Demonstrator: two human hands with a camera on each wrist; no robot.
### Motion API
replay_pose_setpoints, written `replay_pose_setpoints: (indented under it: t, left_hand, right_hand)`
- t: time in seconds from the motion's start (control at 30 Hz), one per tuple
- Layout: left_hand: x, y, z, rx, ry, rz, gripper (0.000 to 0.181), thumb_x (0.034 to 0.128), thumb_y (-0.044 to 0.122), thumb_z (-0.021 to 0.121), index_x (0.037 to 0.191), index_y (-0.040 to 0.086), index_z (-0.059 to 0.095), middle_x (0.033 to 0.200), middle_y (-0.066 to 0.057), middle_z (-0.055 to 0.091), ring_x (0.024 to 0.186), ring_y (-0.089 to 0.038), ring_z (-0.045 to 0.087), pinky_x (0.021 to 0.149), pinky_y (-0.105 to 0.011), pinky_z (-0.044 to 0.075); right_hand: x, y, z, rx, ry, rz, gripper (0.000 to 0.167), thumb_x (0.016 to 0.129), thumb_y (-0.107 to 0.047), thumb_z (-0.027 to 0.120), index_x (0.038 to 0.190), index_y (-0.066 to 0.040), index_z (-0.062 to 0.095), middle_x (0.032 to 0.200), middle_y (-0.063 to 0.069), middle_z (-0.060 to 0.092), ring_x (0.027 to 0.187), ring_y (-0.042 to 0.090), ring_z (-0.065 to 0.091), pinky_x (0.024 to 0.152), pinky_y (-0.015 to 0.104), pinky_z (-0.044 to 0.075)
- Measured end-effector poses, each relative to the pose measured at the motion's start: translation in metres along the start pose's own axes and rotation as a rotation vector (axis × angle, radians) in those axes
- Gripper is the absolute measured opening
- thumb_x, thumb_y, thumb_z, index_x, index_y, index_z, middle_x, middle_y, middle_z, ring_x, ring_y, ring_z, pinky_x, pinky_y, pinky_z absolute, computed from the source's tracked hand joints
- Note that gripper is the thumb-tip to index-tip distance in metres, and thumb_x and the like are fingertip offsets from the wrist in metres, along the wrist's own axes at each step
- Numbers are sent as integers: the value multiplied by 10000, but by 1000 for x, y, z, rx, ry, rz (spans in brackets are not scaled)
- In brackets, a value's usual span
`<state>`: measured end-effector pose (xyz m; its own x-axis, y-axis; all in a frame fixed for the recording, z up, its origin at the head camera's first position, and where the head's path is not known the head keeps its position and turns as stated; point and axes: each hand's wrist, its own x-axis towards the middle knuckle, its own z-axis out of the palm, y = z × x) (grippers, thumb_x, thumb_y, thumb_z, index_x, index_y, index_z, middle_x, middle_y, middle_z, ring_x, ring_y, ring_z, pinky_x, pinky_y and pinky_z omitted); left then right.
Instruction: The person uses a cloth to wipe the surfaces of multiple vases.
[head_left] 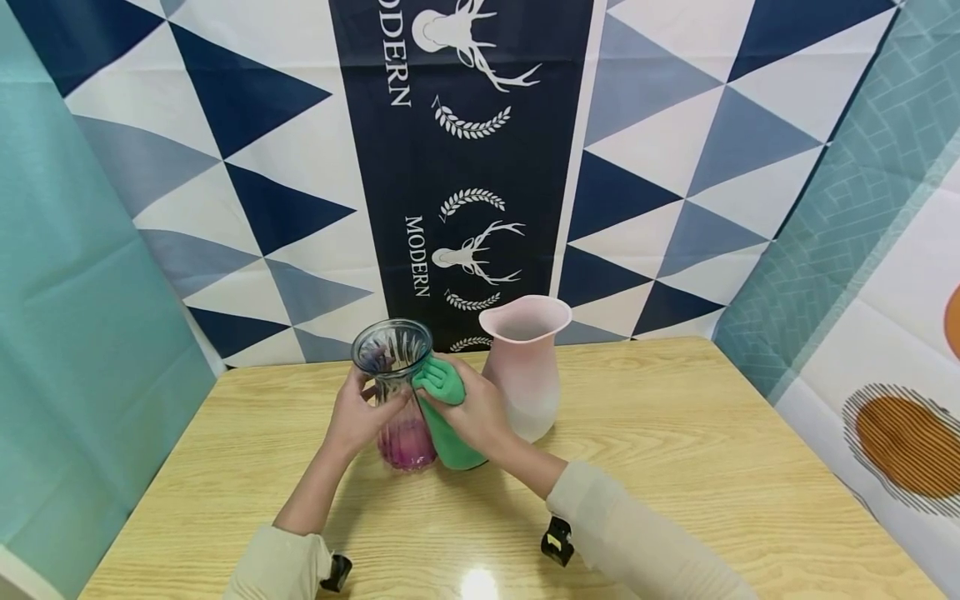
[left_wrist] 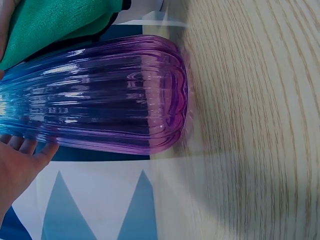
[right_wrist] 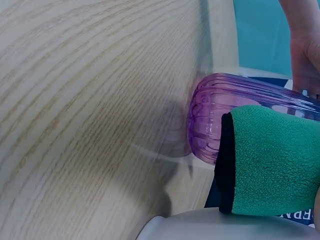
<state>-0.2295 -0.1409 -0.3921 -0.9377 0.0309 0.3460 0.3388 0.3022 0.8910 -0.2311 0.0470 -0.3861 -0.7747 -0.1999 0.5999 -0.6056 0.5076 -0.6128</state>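
A ribbed glass vase [head_left: 407, 440], blue at the flared rim and purple-pink toward the base, stands near the back of the table. My left hand [head_left: 362, 414] grips its neck from the left side. My right hand [head_left: 477, 410] holds a bunched green cloth [head_left: 453, 437] with a black edge against the vase's right side, just below the rim. The cloth hangs down beside the vase, as the right wrist view also shows. In the left wrist view the purple base [left_wrist: 167, 95] sits close to the wood; some fingers lie hidden behind the glass.
A pink-to-white vase [head_left: 525, 387] with a wavy rim stands just right of the cloth, behind my right hand. The wooden table [head_left: 675, 467] ends at a patterned backdrop [head_left: 292, 167]. A teal curtain [head_left: 82, 333] hangs on the left.
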Motion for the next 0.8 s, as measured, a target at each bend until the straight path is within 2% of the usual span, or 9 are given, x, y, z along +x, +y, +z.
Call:
replay_pose_setpoints:
  t: [0.5,0.8]
  left_hand:
    - [1,0,0,-10,-8,-15,683,793,132,726,1381,74,383,1367,-185,464,1306,-330,396,1075,-514,355]
    - [1,0,0,-8,-10,-22,701,793,133,727,1396,92,372,1376,-180,459,1281,-339,421,1074,-508,358]
  right_hand:
    - [-13,10,8,7,-31,62,501,791,-279,752,1244,-163,574,1149,40,672,1040,188,637,880,350,521]
    - [-30,20,13,-53,-50,92,521,791,-300,747,1264,-173,569,1192,44,656,1033,209,641,879,367,518]
